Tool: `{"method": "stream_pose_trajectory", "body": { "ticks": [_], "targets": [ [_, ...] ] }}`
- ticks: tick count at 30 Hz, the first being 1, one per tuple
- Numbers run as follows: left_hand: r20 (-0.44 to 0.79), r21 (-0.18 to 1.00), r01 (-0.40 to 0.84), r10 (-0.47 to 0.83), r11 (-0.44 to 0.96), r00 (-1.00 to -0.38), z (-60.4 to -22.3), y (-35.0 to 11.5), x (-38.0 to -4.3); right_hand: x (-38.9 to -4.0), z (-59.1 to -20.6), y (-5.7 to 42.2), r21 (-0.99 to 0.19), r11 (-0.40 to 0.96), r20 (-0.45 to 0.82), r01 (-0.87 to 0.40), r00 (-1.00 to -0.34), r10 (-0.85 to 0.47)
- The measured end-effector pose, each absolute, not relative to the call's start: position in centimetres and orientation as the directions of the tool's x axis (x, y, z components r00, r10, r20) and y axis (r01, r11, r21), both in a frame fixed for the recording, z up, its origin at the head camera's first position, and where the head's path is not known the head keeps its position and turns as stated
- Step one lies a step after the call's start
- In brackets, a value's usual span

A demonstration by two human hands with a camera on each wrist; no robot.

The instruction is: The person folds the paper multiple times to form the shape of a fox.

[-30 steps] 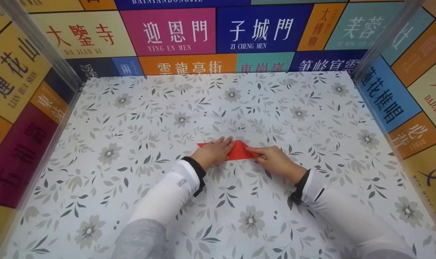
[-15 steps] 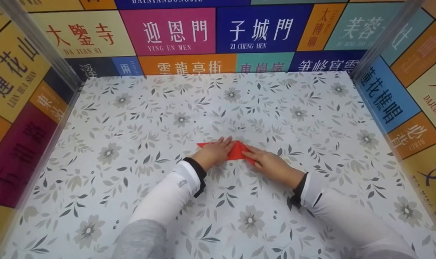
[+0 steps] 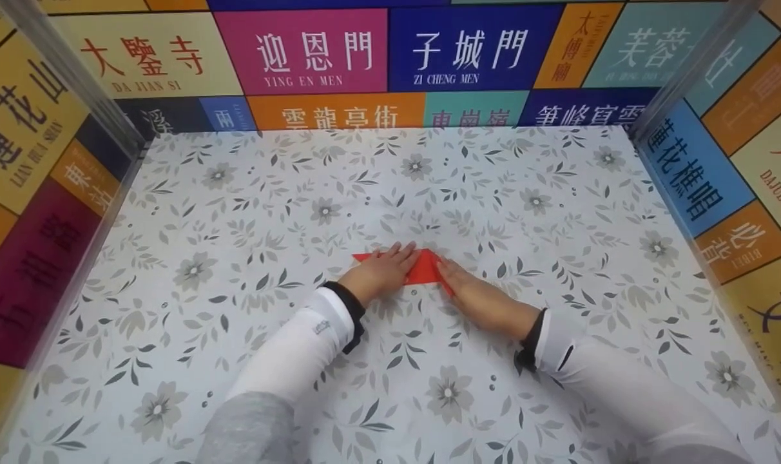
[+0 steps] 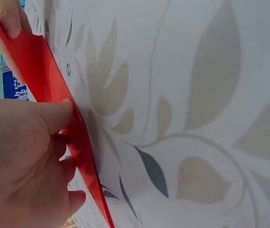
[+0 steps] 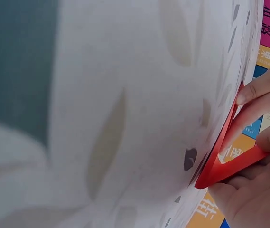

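A folded sheet of red paper [image 3: 423,267] lies near the middle of the table, with a pointed corner sticking out to the left. Flat across its left part rests my left hand [image 3: 381,270], fingers spread and extended. In the left wrist view its thumb [image 4: 61,114] presses near the paper's front edge. My right hand [image 3: 484,299] is at the right end. Seen from the right wrist, a raised flap [image 5: 241,161] of the paper stands up from the fold, pinched between that hand's thumb and fingers. Part of the sheet is hidden beneath the left hand.
A white cloth with grey flowers and leaves covers the table [image 3: 390,386]. Panels with coloured name blocks [image 3: 319,51] stand at the back and on both sides, joined by clear corner strips [image 3: 700,64].
My right hand has moved slightly left and turned, bringing the paper's right end upward and inward along a fold. My left hand has stayed in place on the sheet.
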State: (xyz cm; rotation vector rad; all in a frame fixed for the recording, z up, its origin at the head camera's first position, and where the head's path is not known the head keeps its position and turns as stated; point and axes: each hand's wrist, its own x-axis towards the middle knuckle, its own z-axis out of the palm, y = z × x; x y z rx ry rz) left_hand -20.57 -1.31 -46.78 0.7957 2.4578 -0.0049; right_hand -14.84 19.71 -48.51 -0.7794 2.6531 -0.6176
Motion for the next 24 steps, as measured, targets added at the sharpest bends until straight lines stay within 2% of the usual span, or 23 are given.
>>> {"method": "stream_pose_trajectory", "body": {
  "ticks": [10,24],
  "targets": [
    [-0.508,0.173,0.544,0.548,0.821,-0.665,-46.86,-1.5,-20.77,-14.67,-48.36,19.35,-0.404,0.764,-0.199,-0.504,-0.766,-0.611],
    [-0.505,0.151,0.564,0.554,0.812,-0.662,-46.94,-1.41,-20.57,-14.4,-48.85,19.01,-0.344,0.782,-0.224,-0.519,-0.763,-0.606]
  ]
}}
